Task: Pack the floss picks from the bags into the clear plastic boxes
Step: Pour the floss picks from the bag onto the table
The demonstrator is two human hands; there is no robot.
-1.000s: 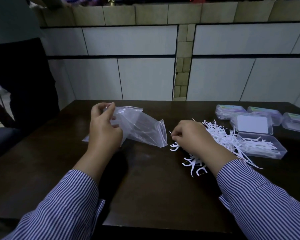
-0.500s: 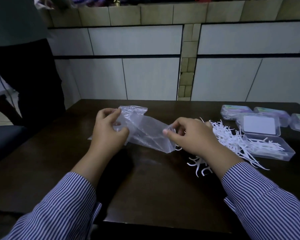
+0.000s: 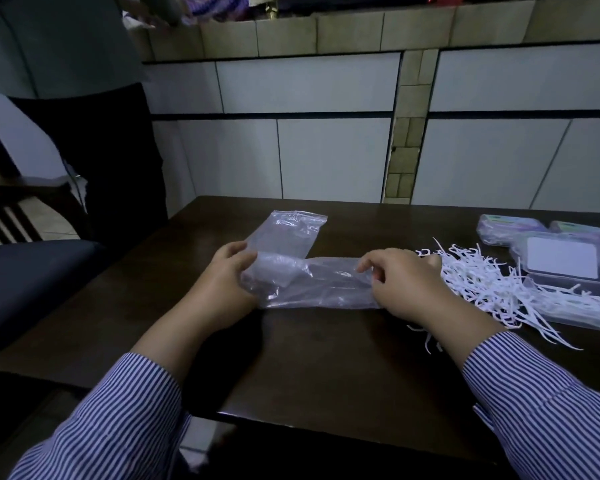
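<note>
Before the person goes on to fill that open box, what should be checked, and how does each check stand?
1. Clear bag emptied of picks: ok, it looks empty.
2. Bag out of the way: not ok, left hand and right hand both hold it stretched flat on the table.
3. Floss picks within reach: ok, piled just beside the right hand.
4. Open box ready: ok, lid back, some picks already lie inside.
5. Box has room left: cannot tell.
6. Second bag empty: ok, it lies flat and looks empty.
</note>
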